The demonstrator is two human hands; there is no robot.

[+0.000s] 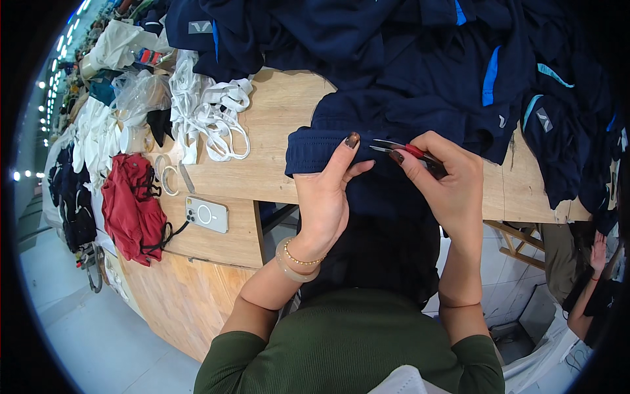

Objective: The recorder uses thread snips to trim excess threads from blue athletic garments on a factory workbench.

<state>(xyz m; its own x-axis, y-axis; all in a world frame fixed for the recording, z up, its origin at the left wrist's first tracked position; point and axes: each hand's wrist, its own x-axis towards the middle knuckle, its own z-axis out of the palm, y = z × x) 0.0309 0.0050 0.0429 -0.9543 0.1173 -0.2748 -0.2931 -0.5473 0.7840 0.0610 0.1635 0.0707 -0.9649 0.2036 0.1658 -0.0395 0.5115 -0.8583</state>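
The stitched waistband (308,150) of a navy garment is held by the left hand (326,200), its edge pinched beneath the thumb while the other fingers are mostly hidden by the cloth. Red-handled thread snips (413,150) are gripped between the thumb and fingers of the right hand (453,174), and their slightly parted blades are pointed leftward, close to the left thumb. Whether a thread is caught between them is too small to be told. The work on this waistband is judged to be under way: the garment is gripped and the snips are brought up to it, but no finished cut can be made out. Beyond both hands, more navy garments (407,52) are heaped across the counter (279,111); which of them are finished and which are left cannot be told. Left of the left hand, white straps (226,125) and a phone (207,215) are laid aside.
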